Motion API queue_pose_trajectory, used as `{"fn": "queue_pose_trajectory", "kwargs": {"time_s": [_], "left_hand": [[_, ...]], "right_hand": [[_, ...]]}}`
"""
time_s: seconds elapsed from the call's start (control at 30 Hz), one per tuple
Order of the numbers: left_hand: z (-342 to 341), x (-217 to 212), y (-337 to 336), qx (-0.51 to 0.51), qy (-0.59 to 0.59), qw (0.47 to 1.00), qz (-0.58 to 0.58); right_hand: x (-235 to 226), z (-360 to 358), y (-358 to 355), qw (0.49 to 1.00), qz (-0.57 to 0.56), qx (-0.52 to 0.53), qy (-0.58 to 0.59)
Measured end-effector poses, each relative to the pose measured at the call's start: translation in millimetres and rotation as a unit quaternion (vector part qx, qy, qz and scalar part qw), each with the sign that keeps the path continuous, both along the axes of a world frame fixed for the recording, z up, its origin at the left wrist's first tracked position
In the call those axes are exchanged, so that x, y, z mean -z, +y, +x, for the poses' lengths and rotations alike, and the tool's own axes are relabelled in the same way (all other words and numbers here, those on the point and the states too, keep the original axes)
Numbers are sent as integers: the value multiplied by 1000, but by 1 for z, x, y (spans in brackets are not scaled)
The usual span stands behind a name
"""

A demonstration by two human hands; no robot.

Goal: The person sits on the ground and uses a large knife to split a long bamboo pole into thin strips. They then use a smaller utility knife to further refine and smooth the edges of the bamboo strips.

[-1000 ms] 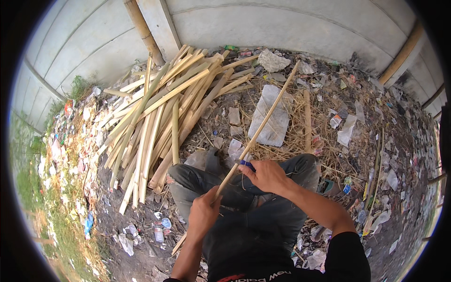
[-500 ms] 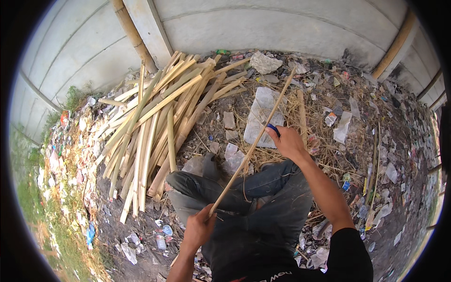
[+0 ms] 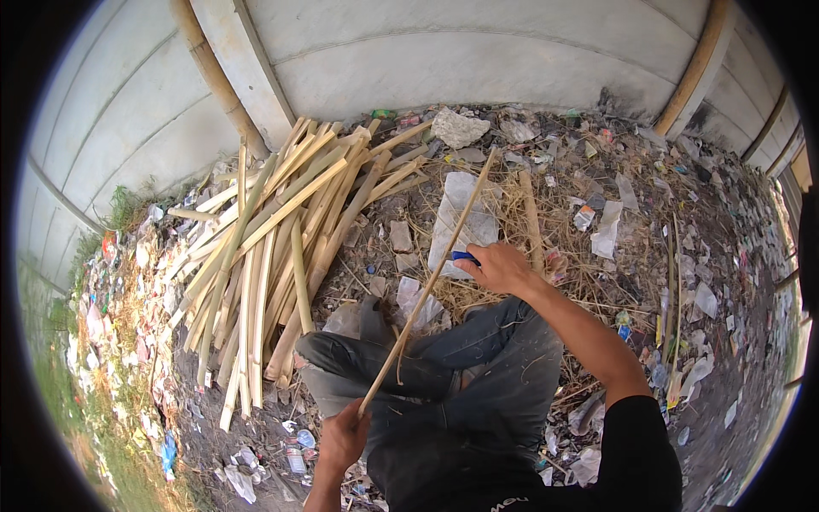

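Note:
A long, thin bamboo strip (image 3: 424, 288) slants across my folded legs, its far end up over a pale flat slab (image 3: 461, 224). My left hand (image 3: 343, 437) is closed round its near end, by my left thigh. Held in my right hand (image 3: 502, 268) is a tool with a blue handle (image 3: 463, 256), pressed against the strip about midway along; its blade cannot be made out. A thin shaving hangs down from the strip above my shin.
To the left lies a big heap of split bamboo (image 3: 281, 247). A bamboo piece (image 3: 531, 222) rests among straw-like shavings beyond my right hand. A rock (image 3: 461, 128) sits near the grey panel wall (image 3: 478, 68). Litter (image 3: 606, 230) covers the ground around me.
My right hand with the blue-handled tool has slid a little down the strip toward me. My left hand has drawn the near end down and left. The whole view has shifted slightly.

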State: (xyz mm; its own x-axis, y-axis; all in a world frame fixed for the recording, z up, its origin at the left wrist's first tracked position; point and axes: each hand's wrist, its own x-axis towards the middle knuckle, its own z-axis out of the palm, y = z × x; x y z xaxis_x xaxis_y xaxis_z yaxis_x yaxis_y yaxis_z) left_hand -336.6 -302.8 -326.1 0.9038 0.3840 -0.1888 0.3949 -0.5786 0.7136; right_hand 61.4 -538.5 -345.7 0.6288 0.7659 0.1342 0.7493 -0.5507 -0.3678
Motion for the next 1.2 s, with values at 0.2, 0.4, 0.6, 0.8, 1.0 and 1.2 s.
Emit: {"fn": "queue_pose_trajectory", "kwargs": {"time_s": [0.2, 0.4, 0.6, 0.8, 1.0, 1.2], "left_hand": [[-9, -5, 15, 38, 0, 999, 8], [-21, 0, 19, 48, 34, 998, -12], [-15, 5, 28, 66, 20, 997, -32], [-10, 18, 58, 68, 137, 977, -151], [-12, 22, 75, 54, 152, 949, -271], [-16, 14, 85, 66, 164, 966, -191]], "right_hand": [[7, 76, -29, 972, 40, 227, 36], [0, 90, -42, 958, -10, 279, 60], [6, 84, -50, 962, 11, 273, -8], [18, 78, -44, 962, 3, 269, -38], [27, 74, -49, 967, -35, 237, -86], [33, 80, -73, 987, -49, 153, -28]]}}
